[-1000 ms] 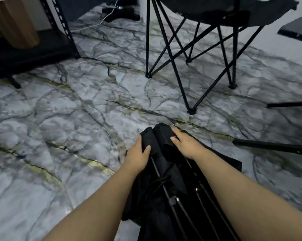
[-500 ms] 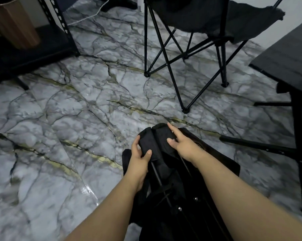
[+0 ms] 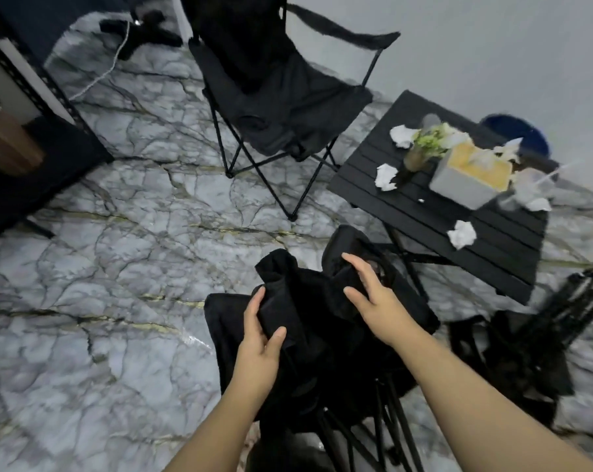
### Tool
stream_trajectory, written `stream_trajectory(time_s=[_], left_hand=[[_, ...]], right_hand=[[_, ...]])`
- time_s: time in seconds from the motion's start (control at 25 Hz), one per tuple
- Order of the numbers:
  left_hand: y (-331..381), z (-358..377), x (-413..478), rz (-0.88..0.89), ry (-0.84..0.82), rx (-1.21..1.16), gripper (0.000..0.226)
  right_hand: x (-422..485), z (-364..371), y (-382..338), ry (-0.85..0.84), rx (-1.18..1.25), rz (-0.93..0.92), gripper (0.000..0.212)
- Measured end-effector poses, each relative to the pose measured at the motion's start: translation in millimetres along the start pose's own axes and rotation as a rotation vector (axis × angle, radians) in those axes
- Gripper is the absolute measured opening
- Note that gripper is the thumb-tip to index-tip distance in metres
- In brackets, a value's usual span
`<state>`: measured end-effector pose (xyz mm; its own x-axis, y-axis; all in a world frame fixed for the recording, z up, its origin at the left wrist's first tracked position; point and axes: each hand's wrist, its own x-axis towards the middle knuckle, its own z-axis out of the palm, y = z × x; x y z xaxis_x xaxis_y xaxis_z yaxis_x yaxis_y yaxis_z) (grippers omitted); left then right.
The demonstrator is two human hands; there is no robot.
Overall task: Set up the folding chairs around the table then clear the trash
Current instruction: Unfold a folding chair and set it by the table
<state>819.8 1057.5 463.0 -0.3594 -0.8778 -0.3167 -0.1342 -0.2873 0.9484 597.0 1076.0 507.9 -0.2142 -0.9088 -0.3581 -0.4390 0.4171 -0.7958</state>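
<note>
A folded black fabric chair stands upright right in front of me. My left hand grips the left top corner of its fabric. My right hand rests on the right top corner with fingers spread over the cloth. One unfolded black chair stands beyond it. The low black slatted table at right carries crumpled white tissues, a tissue box, a small plant and clear plastic cups. Another folded chair lies on the floor at right.
Marble-patterned floor stretches to the left. A black metal shelf with a wooden cylinder stands at far left. A white cable runs across the floor at the back. A blue round thing sits behind the table by the wall.
The view has swung up and right, bringing the table and its trash into sight. Both hands have spread apart on the folded chair's top, and the fabric corners have parted.
</note>
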Motion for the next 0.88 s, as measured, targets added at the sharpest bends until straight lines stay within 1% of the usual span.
stream_trajectory(time_s=[0.12, 0.24, 0.28, 0.36, 0.44, 0.6, 0.68, 0.76, 0.88], left_hand=[[39.1, 7.4, -45.0, -0.012, -0.101, 0.114, 0.066], [63.5, 20.5, -77.0, 0.063, -0.206, 0.259, 0.066], [70.8, 26.4, -88.0, 0.104, -0.233, 0.271, 0.068], [82.7, 37.2, -114.5, 0.165, -0.261, 0.205, 0.076], [95.0, 43.5, -141.2, 0.159, -0.271, 0.148, 0.083], [113.4, 38.8, -171.0, 0.123, -0.269, 0.176, 0.071], [125.5, 28.2, -179.9, 0.127, -0.267, 0.176, 0.064], [133.2, 14.9, -181.4, 0.136, -0.255, 0.181, 0.056], [141.1, -15.1, -178.3, 0.161, -0.185, 0.199, 0.044]], right_hand=[[-76.3, -34.5, -0.2, 0.1, 0.0, 0.037, 0.054], [-145.7, -62.5, 11.7, 0.214, 0.068, 0.052, 0.057], [-170.9, -71.7, 17.6, 0.263, 0.108, 0.048, 0.059], [-224.6, -84.5, 28.4, 0.329, 0.219, 0.064, 0.062], [-273.5, -90.5, 41.4, 0.382, 0.313, 0.118, 0.064], [-333.9, -99.6, 51.0, 0.467, 0.407, 0.14, 0.062], [-354.9, -103.9, 47.2, 0.527, 0.443, 0.116, 0.053], [-370.5, -102.1, 43.2, 0.586, 0.425, 0.088, 0.039], [-392.6, -90.4, 38.5, 0.72, 0.395, 0.09, 0.04]])
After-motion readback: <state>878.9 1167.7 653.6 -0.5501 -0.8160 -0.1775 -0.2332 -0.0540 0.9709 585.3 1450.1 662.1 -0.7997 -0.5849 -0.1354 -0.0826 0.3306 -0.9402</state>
